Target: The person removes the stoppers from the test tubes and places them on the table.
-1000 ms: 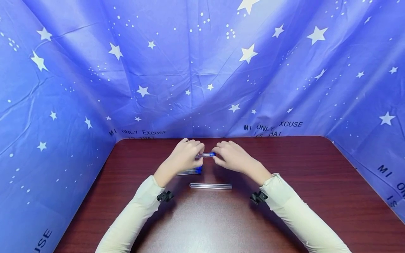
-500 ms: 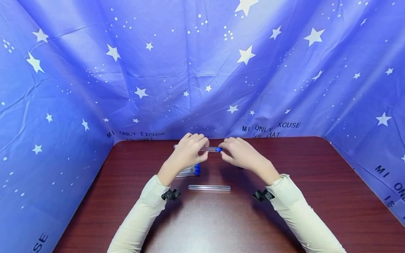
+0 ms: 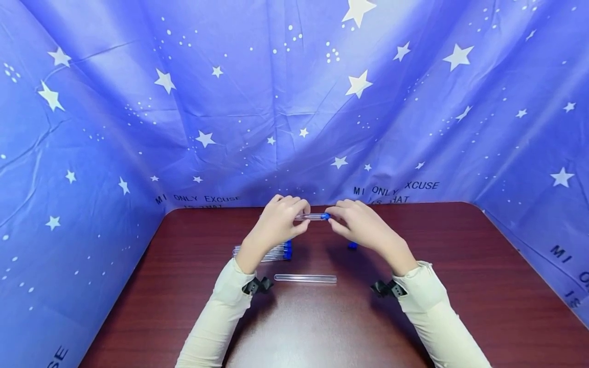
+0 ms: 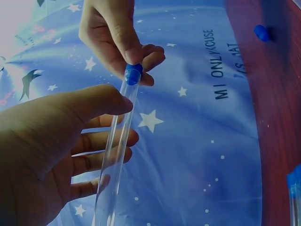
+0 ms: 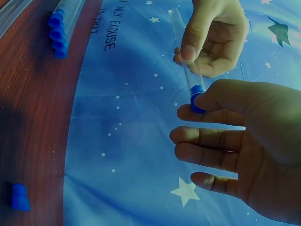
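A clear test tube (image 4: 123, 125) with a blue stopper (image 4: 133, 74) in its mouth is held up above the table's far part. My left hand (image 3: 281, 221) pinches the tube between thumb and fingers, a little below the stopper. With thumb and forefinger my right hand (image 3: 363, 225) grips the blue stopper; its other fingers extend loosely in the right wrist view. Below the left hand, several stoppered test tubes (image 3: 276, 252) lie side by side, partly covered by the left wrist. An unstoppered test tube (image 3: 306, 278) lies nearer the front.
A loose blue stopper (image 3: 352, 245) lies on the dark red wooden table (image 3: 193, 286), under the right hand. Blue star-printed cloth (image 3: 276, 102) hangs behind and along both sides of the table. Each wrist wears a small black camera.
Both hands have shifted slightly right with the tube between them, after rising a little. More of the row of stoppered tubes and the loose stopper have come into sight.
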A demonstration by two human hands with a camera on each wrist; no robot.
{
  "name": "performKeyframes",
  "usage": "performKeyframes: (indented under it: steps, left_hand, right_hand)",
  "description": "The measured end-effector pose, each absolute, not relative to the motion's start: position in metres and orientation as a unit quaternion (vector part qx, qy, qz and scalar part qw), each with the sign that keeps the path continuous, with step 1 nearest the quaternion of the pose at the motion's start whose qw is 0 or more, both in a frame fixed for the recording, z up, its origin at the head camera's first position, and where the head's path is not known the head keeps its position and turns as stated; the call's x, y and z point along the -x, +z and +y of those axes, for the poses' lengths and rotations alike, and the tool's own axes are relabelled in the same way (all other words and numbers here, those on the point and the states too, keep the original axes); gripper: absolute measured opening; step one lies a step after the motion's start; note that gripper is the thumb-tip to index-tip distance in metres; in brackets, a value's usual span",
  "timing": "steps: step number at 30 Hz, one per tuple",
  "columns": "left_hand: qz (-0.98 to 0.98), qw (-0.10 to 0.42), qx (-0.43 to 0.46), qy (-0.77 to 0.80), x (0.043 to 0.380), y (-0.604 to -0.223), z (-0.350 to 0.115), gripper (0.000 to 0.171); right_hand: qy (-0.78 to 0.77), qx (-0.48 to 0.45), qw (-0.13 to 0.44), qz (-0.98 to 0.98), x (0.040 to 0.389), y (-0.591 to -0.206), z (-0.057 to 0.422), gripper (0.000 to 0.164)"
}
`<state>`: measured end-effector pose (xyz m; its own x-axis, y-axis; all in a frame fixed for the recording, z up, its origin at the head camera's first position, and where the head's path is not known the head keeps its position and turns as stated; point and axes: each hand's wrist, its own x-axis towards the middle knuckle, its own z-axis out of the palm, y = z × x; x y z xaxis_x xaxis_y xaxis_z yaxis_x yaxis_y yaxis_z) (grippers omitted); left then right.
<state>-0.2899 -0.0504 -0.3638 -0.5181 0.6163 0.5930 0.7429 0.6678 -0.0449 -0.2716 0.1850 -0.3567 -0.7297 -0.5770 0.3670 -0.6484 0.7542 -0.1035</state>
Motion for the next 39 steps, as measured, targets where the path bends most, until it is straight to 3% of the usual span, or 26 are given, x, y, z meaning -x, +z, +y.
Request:
performKeyframes:
  steps: [13, 27, 39]
  left_hand:
    - [-0.866, 0.272, 0.406, -0.11, 0.291, -0.368, -0.046, 0.013]
    - [-0.855, 0.306, 0.406, -0.104, 0.291, -0.374, -0.04, 0.012]
    - [-0.853, 0.314, 0.409, -0.083, 0.291, -0.377, -0.037, 0.012]
  right_hand:
    - [0.117, -0.323, 0.165, -0.924, 0.27, -0.359, 0.192, 0.024]
    - [0.077, -0.324, 0.217, -0.917, 0.271, -0.361, 0.191, 0.022]
    - [0.067, -0.337, 0.212, -0.915, 0.275, -0.367, 0.193, 0.015]
